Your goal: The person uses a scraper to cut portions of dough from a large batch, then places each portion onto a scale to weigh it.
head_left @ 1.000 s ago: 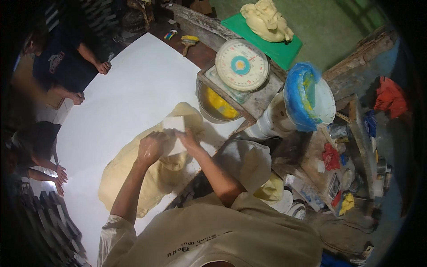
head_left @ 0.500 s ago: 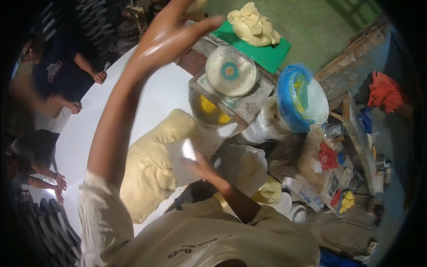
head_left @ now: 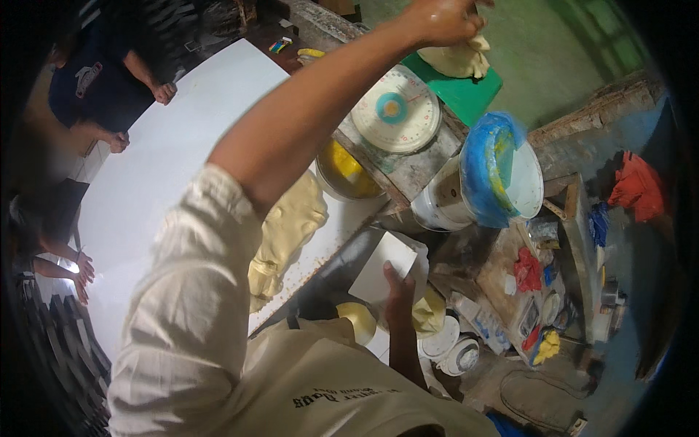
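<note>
White tbl, bowl w/ yellow stuff, bucket w/ blue bag, R fingers gripping wht slab, L fingers unclear

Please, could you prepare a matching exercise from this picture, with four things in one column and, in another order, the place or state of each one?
Column one
1. Left hand
2. Right hand
3. Big dough
4. Blue plastic bag

Column two
A. Over the rim of a white bucket
B. At the dough lump on the green tray
C. On the white table
D. Holding a white slab

Right pairs: 1-B; 2-D; 3-C; 4-A
</note>
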Demonstrator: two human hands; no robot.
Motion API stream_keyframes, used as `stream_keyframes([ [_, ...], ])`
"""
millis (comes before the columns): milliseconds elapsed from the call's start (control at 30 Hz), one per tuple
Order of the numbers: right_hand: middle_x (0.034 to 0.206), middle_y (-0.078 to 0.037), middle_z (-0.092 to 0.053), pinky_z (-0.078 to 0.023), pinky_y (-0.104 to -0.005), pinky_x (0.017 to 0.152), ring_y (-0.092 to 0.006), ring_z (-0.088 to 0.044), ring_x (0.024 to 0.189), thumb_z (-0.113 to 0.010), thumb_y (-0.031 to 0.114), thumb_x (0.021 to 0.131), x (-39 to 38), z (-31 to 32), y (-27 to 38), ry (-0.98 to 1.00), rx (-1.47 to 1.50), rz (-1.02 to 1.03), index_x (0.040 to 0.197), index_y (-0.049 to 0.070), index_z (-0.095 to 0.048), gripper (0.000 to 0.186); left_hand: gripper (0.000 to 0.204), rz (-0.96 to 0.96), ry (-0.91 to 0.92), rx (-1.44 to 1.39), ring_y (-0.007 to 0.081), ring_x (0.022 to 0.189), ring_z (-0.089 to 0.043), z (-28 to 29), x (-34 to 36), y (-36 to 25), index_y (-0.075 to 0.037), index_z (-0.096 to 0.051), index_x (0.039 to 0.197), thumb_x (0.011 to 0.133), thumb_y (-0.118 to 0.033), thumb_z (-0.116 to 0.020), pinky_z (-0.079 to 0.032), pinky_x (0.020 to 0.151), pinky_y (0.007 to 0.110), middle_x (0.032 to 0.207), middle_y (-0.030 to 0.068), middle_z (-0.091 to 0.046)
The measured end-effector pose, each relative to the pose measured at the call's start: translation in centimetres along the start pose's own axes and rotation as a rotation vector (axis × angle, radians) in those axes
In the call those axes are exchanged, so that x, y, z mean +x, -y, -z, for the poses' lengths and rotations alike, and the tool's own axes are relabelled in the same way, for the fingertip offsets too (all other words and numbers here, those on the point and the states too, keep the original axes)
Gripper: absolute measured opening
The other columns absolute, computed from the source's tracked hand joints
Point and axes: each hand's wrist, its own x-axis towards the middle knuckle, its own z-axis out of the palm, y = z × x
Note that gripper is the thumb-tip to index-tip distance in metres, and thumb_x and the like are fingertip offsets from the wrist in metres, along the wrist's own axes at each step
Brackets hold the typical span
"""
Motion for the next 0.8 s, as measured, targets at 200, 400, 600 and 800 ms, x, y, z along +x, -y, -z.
stream_keyframes([
  [200, 0.113, -0.006, -0.070, -0.051, -0.0326, 0.088, -0.0159, -0.065, 0.098, -0.070, 0.021, 0.098, 2.7, -2.6, 3.6, 0.034, 0.074, 0.048, 0.122, 0.000, -0.067, 0.033, 0.033, 0.487, -0.019, 0.487, 0.0373, 0.107, -0.062, 5.3, -32.7, 3.4, -0.005, -0.065, 0.119, 0.090, -0.021, -0.070, -0.049, 0.091, 0.049, 0.115, 0.0202, -0.065],
  [400, 0.106, -0.005, -0.072, -0.052, -0.0322, 0.086, -0.0137, -0.066, 0.094, -0.070, 0.023, 0.098, 4.7, -7.4, 2.5, 0.203, 0.090, -0.105, 0.120, -0.001, -0.069, 0.033, 0.044, 0.653, 0.534, 0.667, 0.0338, 0.124, -0.053, 3.7, -51.4, -2.7, 0.000, -0.059, 0.130, 0.088, -0.013, -0.064, -0.045, 0.105, 0.045, 0.133, 0.0164, -0.056],
  [600, 0.107, -0.009, -0.074, -0.052, -0.0342, 0.086, -0.0160, -0.067, 0.096, -0.070, 0.028, 0.097, 10.5, -14.8, -2.5, 0.210, -0.262, 0.160, 0.121, -0.004, -0.069, 0.039, 0.032, 0.902, 0.577, 0.387, 0.0319, 0.109, -0.063, 5.2, -48.0, -2.9, -0.004, -0.070, 0.112, 0.082, -0.015, -0.068, -0.050, 0.097, 0.044, 0.114, 0.0132, -0.068],
  [800, 0.100, -0.010, -0.075, -0.053, -0.0370, 0.081, -0.0188, -0.068, 0.091, -0.071, 0.030, 0.093, 12.8, -23.9, -2.1, 0.329, -0.134, -0.008, 0.115, -0.003, -0.071, 0.039, 0.021, 0.711, 0.502, 0.352, 0.0317, 0.102, -0.067, 11.7, -46.1, -6.1, -0.005, -0.075, 0.099, 0.082, -0.016, -0.068, -0.054, 0.091, 0.042, 0.104, 0.0121, -0.072],
])
